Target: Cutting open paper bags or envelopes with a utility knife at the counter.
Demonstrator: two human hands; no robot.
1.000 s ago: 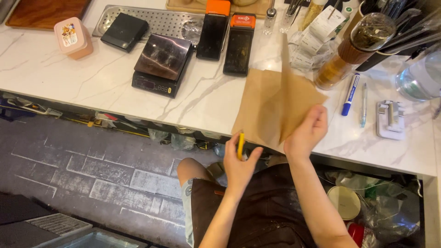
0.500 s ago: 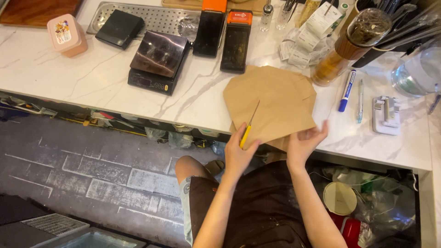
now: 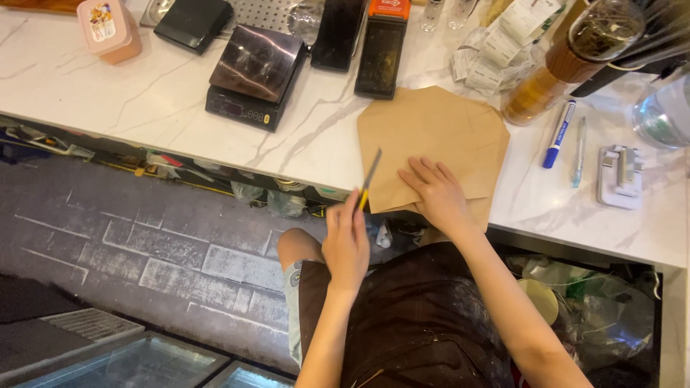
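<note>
Right hand (image 3: 440, 194) lies flat, fingers released, pinning brown paper (image 3: 431, 136); left hand (image 3: 346, 241) grasps what looks like a yellow-handled cutter (image 3: 369, 179), which could slip toward those fingers.

Left hand (image 3: 346, 241) curled in a grip; right hand (image 3: 436, 194) pressed flat.

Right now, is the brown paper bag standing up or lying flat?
Lying flat. The brown paper bag lies on the white counter, with the right hand pressing on it; its near edge hangs over the counter's edge.
</note>
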